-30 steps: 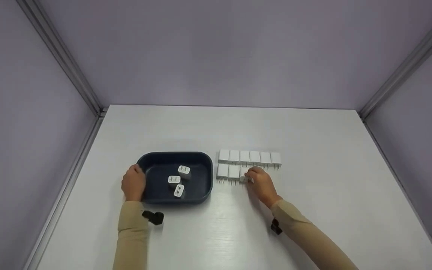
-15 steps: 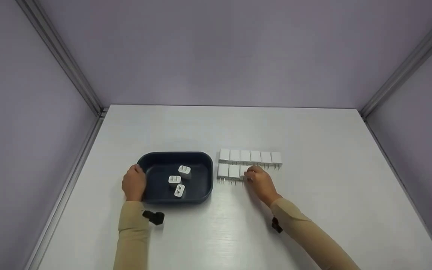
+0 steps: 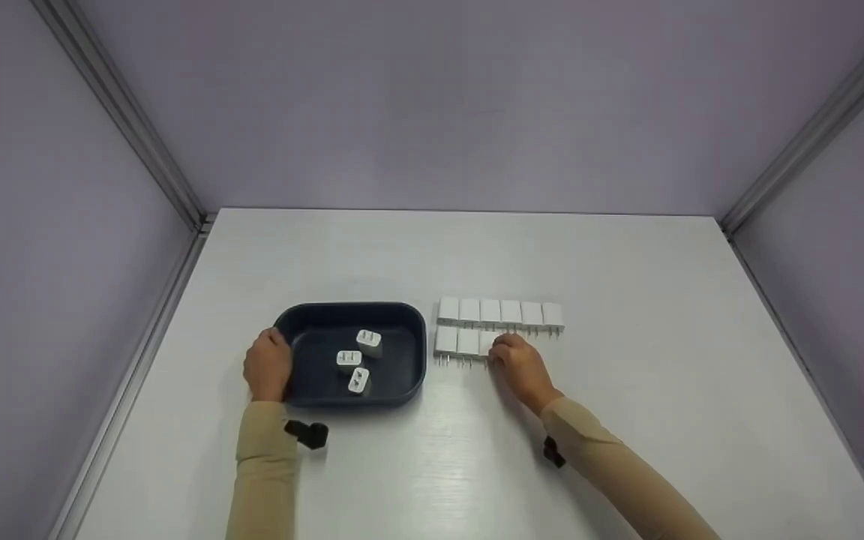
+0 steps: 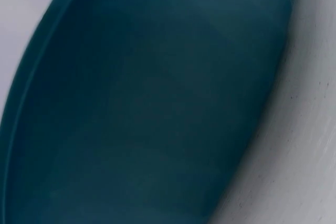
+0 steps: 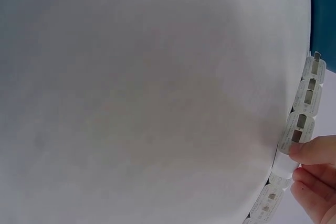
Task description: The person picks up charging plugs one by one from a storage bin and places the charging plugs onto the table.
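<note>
My left hand (image 3: 268, 366) grips the left rim of a dark blue rectangular basin (image 3: 349, 400); its fingertips are hidden at the rim. Three white charger plugs (image 3: 369, 340) stand inside the basin, prongs up. With my right hand (image 3: 523, 369) I pinch a white charger plug (image 3: 487, 342) at the right end of the nearer row on the table. Two more plugs (image 3: 457, 341) lie to its left, prongs toward me. In the right wrist view, my thumb and fingers (image 5: 315, 151) hold that plug (image 5: 295, 134) by its prong end.
Behind the nearer row lies a longer row of several white charger plugs (image 3: 499, 311) on the white table (image 3: 649, 360). Pale panels (image 3: 462, 112) enclose the back and sides. A black wrist camera (image 3: 306, 434) hangs by the left sleeve, close to the basin.
The plug in my right hand has shifted slightly away from me, into line with the two beside it. My left hand and the basin have stayed put.
</note>
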A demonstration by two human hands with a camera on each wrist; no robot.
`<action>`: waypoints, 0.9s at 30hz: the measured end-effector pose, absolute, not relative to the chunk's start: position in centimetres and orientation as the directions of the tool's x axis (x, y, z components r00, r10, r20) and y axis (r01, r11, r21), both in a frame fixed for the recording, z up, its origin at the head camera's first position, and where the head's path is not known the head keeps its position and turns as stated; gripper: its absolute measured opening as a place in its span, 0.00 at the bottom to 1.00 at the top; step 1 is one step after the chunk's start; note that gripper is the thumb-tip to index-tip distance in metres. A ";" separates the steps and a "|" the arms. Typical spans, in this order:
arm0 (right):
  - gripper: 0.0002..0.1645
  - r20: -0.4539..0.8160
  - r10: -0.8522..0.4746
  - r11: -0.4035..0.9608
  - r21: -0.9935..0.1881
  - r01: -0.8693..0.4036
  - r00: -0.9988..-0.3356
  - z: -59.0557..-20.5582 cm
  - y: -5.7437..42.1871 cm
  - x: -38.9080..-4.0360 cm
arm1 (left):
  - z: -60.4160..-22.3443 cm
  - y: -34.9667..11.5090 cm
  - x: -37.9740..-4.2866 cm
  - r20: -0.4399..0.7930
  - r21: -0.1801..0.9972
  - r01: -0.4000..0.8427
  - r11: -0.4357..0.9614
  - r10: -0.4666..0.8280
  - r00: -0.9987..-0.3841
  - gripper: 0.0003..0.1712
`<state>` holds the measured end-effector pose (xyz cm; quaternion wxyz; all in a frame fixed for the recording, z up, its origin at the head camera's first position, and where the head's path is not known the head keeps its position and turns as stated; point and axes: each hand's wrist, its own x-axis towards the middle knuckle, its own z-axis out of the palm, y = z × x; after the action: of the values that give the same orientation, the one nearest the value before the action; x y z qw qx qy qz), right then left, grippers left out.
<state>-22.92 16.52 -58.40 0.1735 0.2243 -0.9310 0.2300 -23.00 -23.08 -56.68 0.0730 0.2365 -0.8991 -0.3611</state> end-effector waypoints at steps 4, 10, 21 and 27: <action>0.08 0.438 -0.343 0.803 -0.322 -0.501 -0.831 -58.4 16.5 -22.7 | -56.6 -23.0 -23.0 -0.029 0.682 -0.370 0.631 -0.482 -0.876 0.29; 0.08 0.488 -0.382 0.795 -0.259 -0.548 -0.785 -58.5 16.3 -22.4 | -56.7 -23.0 -23.0 -0.034 0.683 -0.371 0.629 -0.480 -0.877 0.28; 0.10 0.586 -0.388 0.775 -0.210 -0.596 -0.711 -57.9 14.8 -22.2 | -56.6 -23.0 -23.0 -0.037 0.691 -0.358 0.628 -0.464 -0.885 0.28; 0.09 0.571 -0.388 0.736 -0.280 -0.616 -0.723 -57.1 13.2 -21.4 | -56.7 -23.0 -23.1 -0.036 0.685 -0.366 0.630 -0.473 -0.880 0.28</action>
<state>-21.37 13.22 -57.08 0.2455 0.2795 -0.8987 0.2321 -23.06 -23.00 -56.72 0.0739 0.2331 -0.8997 -0.3617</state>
